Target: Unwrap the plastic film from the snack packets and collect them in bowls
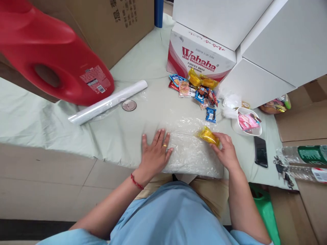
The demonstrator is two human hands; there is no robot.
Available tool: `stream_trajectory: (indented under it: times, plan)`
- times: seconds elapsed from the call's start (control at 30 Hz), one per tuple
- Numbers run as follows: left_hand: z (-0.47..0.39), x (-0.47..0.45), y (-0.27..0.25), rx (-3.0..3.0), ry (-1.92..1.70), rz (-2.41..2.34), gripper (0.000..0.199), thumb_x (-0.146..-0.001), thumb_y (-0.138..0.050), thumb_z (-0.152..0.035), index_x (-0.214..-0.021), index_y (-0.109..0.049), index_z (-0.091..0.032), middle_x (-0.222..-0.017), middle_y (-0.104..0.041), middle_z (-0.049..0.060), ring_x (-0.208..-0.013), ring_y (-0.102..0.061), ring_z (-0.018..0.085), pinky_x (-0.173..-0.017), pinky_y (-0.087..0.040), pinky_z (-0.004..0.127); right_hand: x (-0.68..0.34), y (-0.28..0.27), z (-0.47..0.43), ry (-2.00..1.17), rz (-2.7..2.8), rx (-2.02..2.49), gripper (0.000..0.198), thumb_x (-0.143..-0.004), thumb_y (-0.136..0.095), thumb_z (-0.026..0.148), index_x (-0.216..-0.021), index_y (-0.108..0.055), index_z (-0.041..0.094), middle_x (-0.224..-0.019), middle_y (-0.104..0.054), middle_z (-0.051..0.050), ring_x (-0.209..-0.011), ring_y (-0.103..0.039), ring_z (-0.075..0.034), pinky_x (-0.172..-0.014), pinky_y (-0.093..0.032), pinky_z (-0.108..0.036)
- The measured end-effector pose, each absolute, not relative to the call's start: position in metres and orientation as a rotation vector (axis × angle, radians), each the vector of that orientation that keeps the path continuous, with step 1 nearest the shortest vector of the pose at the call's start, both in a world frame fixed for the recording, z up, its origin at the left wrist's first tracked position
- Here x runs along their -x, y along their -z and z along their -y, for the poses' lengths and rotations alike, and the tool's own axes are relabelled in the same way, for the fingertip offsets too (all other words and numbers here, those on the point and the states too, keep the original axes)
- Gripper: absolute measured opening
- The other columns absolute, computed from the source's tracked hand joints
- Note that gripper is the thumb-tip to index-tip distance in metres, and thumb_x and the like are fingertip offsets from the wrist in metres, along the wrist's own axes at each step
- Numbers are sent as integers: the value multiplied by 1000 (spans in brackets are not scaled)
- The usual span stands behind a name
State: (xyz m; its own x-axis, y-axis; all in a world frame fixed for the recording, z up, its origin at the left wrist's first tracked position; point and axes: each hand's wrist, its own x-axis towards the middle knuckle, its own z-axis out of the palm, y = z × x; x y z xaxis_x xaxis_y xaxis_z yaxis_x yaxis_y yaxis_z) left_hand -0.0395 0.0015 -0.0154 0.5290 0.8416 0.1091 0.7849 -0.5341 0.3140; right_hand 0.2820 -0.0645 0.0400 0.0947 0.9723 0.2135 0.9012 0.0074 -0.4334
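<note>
My left hand (155, 151) lies flat with its fingers spread, at the left edge of a clear plastic sheet (189, 153) on the cloth-covered table. Between the thumb and fingers of my right hand (226, 149) is a yellow wrapped snack (208, 135), just over the right part of the sheet. Beyond it lies a small blue snack packet (211, 115). Farther back, a pile of mixed wrapped snacks (195, 86) rests against a Wahaha water carton (201, 56).
A white roll (109, 101) and a round disc (129, 105) lie to the left, near a big red jug (84, 64). On the right are a white bowl (237, 126) with packets, a black phone (261, 151), keys (284, 173) and plastic bottles (291, 154).
</note>
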Motion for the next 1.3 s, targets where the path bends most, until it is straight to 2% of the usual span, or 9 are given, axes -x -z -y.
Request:
stream_trajectory:
  times: [0.17,0.33,0.5,0.7,0.8,0.87,1.0,1.17,1.3]
  plan:
    - [10,42,13,-2518,-376,-1418,61,-110,-33,-43,-167,-32,-20,-173,-30,19,-159,-35,36,-124,-2,81,-262,-59,56,-280,1902,1736,43,-101,-61,38,-144,-61,31,-134,-64,-12,-134,-56,-32,-114,-48,-53]
    - [5,48,12,-2541,-321,-1398,58,-110,-34,-41,-164,-39,-20,-172,-34,20,-158,-39,36,-125,-12,78,-241,-29,36,-344,2167,1631,45,-100,-55,20,-143,-64,28,-129,-65,-12,-136,-52,-32,-119,-41,-58]
    - [3,62,13,-2590,-518,-1392,57,-106,-49,-32,-161,-44,-19,-173,-30,24,-161,-32,38,-124,-30,70,-254,-16,60,-335,2093,1658,56,-103,-58,28,-158,-47,31,-162,-44,-15,-148,-43,-34,-120,-40,-63]
    - [-1,81,0,-2731,-725,-767,72,-101,-55,-16,-167,-31,-34,-161,-55,9,-156,-42,25,-134,-16,58,-273,-33,143,-383,2014,1609,63,-100,-70,38,-158,-46,34,-146,-57,-14,-136,-56,-32,-110,-54,-53]
    - [-3,93,2,-2644,-470,-513,77,-98,-66,-35,-166,-32,-27,-166,-48,13,-157,-42,29,-134,-22,55,-266,-19,177,-390,2100,1627,82,-95,-77,43,-165,-36,30,-154,-51,-18,-142,-51,-36,-112,-53,-58]
    - [-5,100,8,-2634,-346,-467,66,-96,-67,-34,-158,-46,-26,-168,-44,13,-159,-36,32,-133,-23,58,-259,-4,189,-325,2092,1659,73,-100,-70,32,-165,-36,28,-154,-54,-18,-142,-52,-34,-114,-52,-60]
    - [-19,104,6,-2533,-271,-503,27,-103,-52,-24,-119,-73,-24,-154,-62,10,-152,-49,28,-129,-32,56,-257,9,186,-269,1946,1666,38,-104,-58,20,-141,-64,29,-135,-69,-13,-124,-66,-28,-105,-57,-53]
    - [-62,84,-28,-2216,-204,-639,31,-103,-50,-41,-109,-75,-24,-123,-80,6,-119,-74,25,-107,-56,42,-282,-25,143,-535,1791,1649,22,-106,-54,28,-113,-75,25,-101,-79,-6,-93,-73,-22,-85,-59,-36]
    - [-105,53,-39,-2107,-281,-878,38,-97,-54,-52,-109,-75,-23,-119,-80,7,-109,-75,26,-103,-57,41,-299,-41,87,-611,1617,1814,27,-104,-54,38,-102,-76,22,-93,-79,-4,-86,-73,-20,-80,-54,-30]
